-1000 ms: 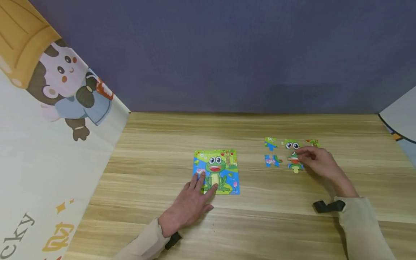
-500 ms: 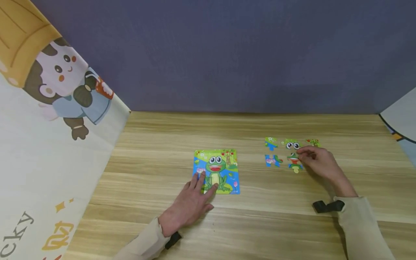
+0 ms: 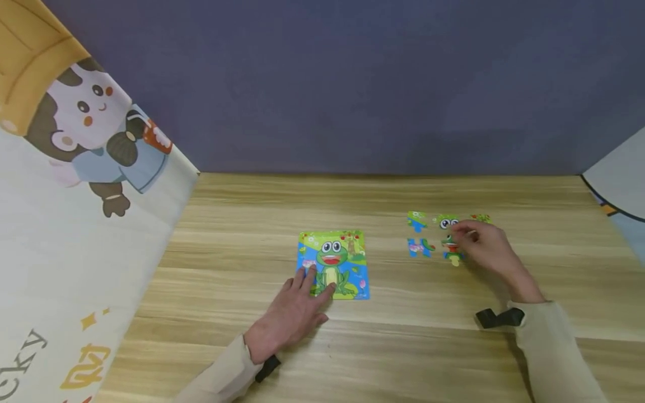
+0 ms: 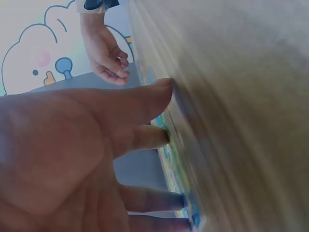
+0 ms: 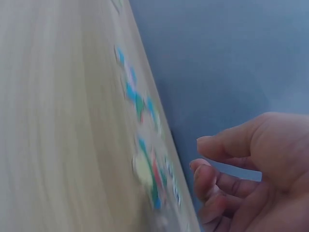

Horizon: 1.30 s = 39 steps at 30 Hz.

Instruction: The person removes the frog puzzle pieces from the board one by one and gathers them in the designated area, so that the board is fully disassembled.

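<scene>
On the wooden surface (image 3: 393, 347), the left hand (image 3: 289, 313) rests with fingers spread and fairly straight on the lower left part of a square frog picture (image 3: 347, 254); it grips nothing, and the left wrist view shows its fingertips down at the edge of the picture; well to the right lie loose puzzle pieces, set apart from one another: a flower piece (image 3: 417, 220) and an eyes piece (image 3: 445, 221) in the far row, a blue piece (image 3: 419, 247) and a mouth piece (image 3: 452, 254) in the near row; the right hand (image 3: 486, 246) hangs over them, fingers loosely curled, with a gap between thumb and forefinger and nothing held; it partly covers a tree piece (image 3: 481, 218) at the far right; behind the surface stands a dark blue wall (image 3: 322, 84).
</scene>
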Each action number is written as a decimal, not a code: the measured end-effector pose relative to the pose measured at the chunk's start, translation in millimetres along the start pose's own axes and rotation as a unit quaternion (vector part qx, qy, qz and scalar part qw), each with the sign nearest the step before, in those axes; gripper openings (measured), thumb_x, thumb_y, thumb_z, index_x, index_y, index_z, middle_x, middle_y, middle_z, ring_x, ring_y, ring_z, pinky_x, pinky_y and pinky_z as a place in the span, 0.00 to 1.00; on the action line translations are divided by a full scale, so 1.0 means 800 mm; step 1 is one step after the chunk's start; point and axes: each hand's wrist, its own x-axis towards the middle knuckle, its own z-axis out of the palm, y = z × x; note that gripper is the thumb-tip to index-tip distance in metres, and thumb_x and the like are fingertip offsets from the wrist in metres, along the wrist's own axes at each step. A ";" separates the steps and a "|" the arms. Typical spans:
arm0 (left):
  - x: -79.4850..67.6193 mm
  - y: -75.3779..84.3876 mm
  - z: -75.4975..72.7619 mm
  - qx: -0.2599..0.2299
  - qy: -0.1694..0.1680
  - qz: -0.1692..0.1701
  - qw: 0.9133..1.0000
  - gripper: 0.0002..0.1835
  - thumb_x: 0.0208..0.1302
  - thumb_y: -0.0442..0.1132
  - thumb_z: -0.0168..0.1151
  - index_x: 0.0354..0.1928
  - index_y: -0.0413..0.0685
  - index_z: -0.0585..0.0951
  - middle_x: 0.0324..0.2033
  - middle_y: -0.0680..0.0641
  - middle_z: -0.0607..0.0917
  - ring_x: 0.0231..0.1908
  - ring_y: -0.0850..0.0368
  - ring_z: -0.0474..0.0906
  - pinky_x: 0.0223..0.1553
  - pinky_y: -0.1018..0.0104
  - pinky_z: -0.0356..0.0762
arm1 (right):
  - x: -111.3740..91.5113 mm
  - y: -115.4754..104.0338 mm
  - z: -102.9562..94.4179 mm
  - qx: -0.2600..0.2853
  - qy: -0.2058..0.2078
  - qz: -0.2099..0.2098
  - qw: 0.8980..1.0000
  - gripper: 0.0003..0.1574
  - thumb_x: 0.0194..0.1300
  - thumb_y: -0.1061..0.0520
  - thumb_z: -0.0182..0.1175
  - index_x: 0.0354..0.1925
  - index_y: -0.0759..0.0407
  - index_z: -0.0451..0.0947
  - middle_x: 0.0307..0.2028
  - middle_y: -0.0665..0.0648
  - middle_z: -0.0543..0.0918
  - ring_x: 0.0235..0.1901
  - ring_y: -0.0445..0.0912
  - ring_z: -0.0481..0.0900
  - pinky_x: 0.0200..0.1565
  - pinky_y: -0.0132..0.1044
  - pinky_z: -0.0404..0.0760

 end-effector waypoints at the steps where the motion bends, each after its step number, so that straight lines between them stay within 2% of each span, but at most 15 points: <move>1: 0.000 -0.001 -0.001 0.004 0.004 0.002 1.000 0.33 0.68 0.60 0.59 0.72 0.61 0.68 0.71 0.29 0.66 0.68 0.31 0.69 0.61 0.45 0.79 | 0.000 -0.006 0.002 0.005 -0.005 0.002 1.000 0.16 0.74 0.57 0.56 0.53 0.65 0.81 0.42 0.68 0.87 0.29 0.24 0.77 0.27 0.30 0.77; 5: -0.001 -0.003 -0.004 0.023 0.017 0.010 1.000 0.32 0.66 0.60 0.61 0.70 0.62 0.71 0.68 0.30 0.70 0.65 0.33 0.73 0.58 0.48 0.81 | 0.003 -0.029 0.017 0.015 -0.020 -0.005 1.000 0.15 0.74 0.59 0.57 0.53 0.65 0.81 0.42 0.67 0.87 0.30 0.33 0.81 0.26 0.31 0.77; 12: -0.002 -0.005 -0.010 0.017 0.000 0.010 1.000 0.33 0.65 0.60 0.62 0.70 0.62 0.71 0.68 0.31 0.70 0.64 0.34 0.73 0.59 0.47 0.80 | 0.012 -0.072 0.055 0.032 -0.048 -0.036 0.998 0.14 0.71 0.61 0.60 0.51 0.65 0.82 0.42 0.64 0.87 0.32 0.44 0.83 0.32 0.30 0.79; 18: -0.004 -0.006 -0.013 0.002 -0.015 0.010 1.000 0.32 0.66 0.60 0.62 0.70 0.62 0.71 0.67 0.31 0.70 0.64 0.34 0.73 0.60 0.47 0.79 | 0.019 -0.100 0.090 0.025 -0.065 -0.050 0.996 0.12 0.69 0.62 0.61 0.49 0.63 0.83 0.41 0.60 0.87 0.32 0.42 0.80 0.34 0.31 0.78; 23: -0.006 -0.007 -0.015 -0.010 -0.016 0.009 1.000 0.31 0.65 0.59 0.63 0.68 0.61 0.71 0.68 0.31 0.69 0.65 0.31 0.71 0.62 0.45 0.77 | 0.021 -0.124 0.111 0.033 -0.076 -0.062 0.995 0.11 0.68 0.62 0.62 0.48 0.63 0.84 0.41 0.60 0.86 0.31 0.41 0.79 0.35 0.32 0.78; 29: -0.005 -0.005 -0.015 -0.057 -0.009 0.013 0.998 0.34 0.64 0.58 0.65 0.70 0.59 0.70 0.71 0.30 0.65 0.70 0.28 0.65 0.66 0.39 0.72 | 0.021 -0.149 0.132 0.034 -0.086 -0.071 0.993 0.11 0.67 0.61 0.63 0.48 0.62 0.84 0.42 0.59 0.86 0.34 0.42 0.80 0.38 0.34 0.78; 32: -0.002 0.000 -0.015 -0.075 -0.012 0.018 0.997 0.35 0.65 0.59 0.64 0.72 0.59 0.69 0.73 0.30 0.62 0.71 0.27 0.62 0.67 0.39 0.71 | 0.020 -0.159 0.141 0.018 -0.095 -0.085 0.992 0.15 0.67 0.59 0.64 0.50 0.63 0.83 0.44 0.59 0.85 0.35 0.43 0.77 0.40 0.37 0.79; 34: 0.001 0.003 -0.014 -0.067 -0.013 0.022 0.997 0.36 0.65 0.60 0.63 0.73 0.61 0.67 0.74 0.31 0.61 0.71 0.28 0.63 0.67 0.40 0.72 | 0.020 -0.164 0.146 0.000 -0.103 -0.092 0.990 0.18 0.67 0.57 0.64 0.53 0.63 0.82 0.47 0.59 0.83 0.35 0.42 0.76 0.41 0.38 0.78; 39: 0.002 0.008 -0.010 -0.036 -0.016 0.023 0.999 0.39 0.65 0.64 0.61 0.75 0.64 0.64 0.74 0.32 0.61 0.70 0.30 0.65 0.65 0.44 0.75 | 0.015 -0.174 0.155 -0.038 -0.127 -0.089 0.987 0.28 0.67 0.49 0.66 0.61 0.61 0.78 0.55 0.60 0.78 0.30 0.39 0.72 0.34 0.33 0.74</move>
